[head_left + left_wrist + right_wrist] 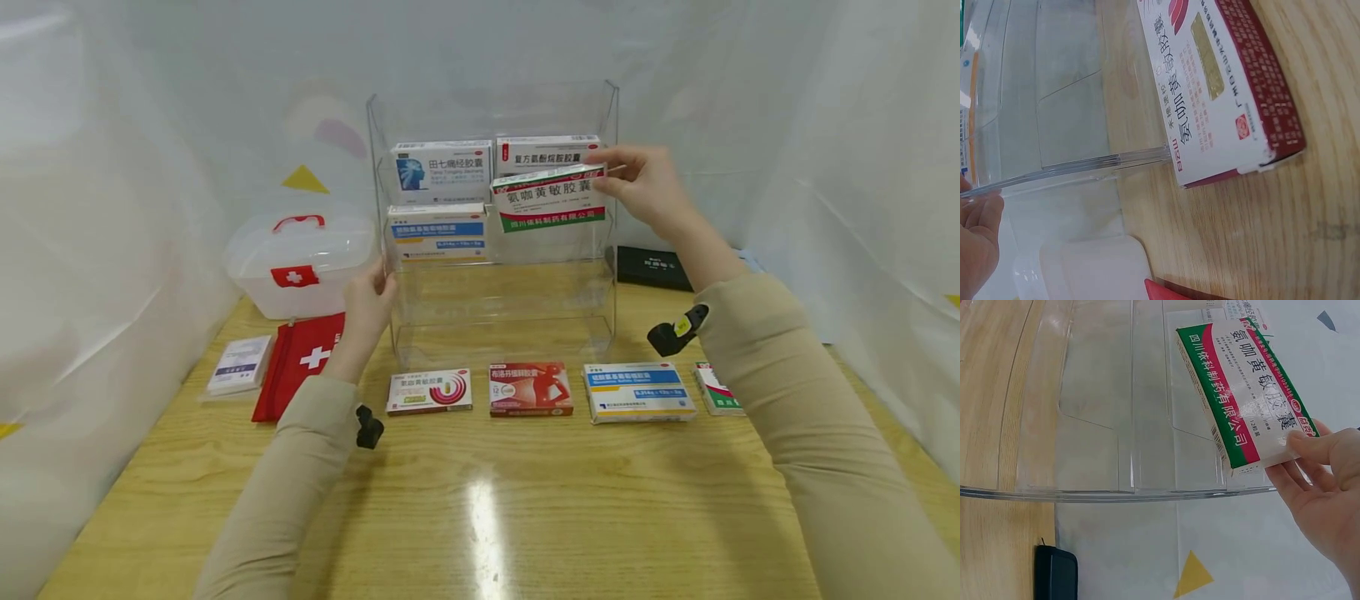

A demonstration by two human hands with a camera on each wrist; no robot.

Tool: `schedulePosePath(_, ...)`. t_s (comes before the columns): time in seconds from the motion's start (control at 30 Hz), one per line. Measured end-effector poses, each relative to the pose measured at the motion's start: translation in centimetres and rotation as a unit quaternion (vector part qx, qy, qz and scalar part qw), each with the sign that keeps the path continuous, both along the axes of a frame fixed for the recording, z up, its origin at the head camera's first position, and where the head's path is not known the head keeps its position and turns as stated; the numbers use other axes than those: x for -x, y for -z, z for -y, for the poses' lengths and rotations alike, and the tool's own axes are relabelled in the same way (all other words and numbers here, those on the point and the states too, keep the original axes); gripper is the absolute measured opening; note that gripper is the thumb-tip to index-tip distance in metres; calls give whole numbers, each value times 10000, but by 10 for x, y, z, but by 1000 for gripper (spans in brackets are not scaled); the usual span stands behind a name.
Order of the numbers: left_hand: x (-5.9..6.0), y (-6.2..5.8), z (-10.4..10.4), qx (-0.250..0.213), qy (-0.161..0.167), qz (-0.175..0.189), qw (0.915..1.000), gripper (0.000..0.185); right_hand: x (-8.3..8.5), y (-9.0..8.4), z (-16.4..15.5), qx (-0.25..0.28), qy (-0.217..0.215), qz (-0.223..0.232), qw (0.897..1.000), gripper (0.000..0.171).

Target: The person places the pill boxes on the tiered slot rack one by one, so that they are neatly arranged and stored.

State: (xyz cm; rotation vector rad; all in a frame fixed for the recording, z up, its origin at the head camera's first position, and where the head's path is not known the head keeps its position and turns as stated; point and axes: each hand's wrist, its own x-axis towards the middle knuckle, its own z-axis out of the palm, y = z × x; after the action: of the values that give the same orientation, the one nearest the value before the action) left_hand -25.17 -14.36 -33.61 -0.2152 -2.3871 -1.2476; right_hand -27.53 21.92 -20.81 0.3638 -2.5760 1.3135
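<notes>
My right hand [647, 187] pinches the right end of a green, white and red medicine box [551, 200], which tilts in front of a clear tiered rack [504, 304]. In the right wrist view thumb and fingers grip one corner of that box [1241, 394]. My left hand [371, 302] holds the rack's left side edge; the left wrist view shows its fingers at the clear panel, partly cut off. On the rack stand a white box with a blue head picture [442, 172], a white box with red marks [547, 152] behind the held one, and a blue-white box [437, 233] below.
Along the table before the rack lie a white-pink box [430, 391], a red box [530, 389], a blue-white box [640, 392] and a partly hidden green-white box [717, 389]. Leftward are a lidded plastic case [300, 250], a red pouch [288, 367] and a small white pack [238, 365]. A black case [654, 268] lies right.
</notes>
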Motion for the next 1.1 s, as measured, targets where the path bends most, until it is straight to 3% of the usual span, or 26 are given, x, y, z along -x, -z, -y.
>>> schedulePosePath(0.5, -3, -3, -1, 29, 44, -54, 10000, 34, 6, 12, 2, -292, -125, 258, 9992, 33)
schedulePosePath(1.1, -4, -3, -1, -70, 72, 152, 9998, 38, -1, 19, 10, -1363, -3, 74, 9906, 28)
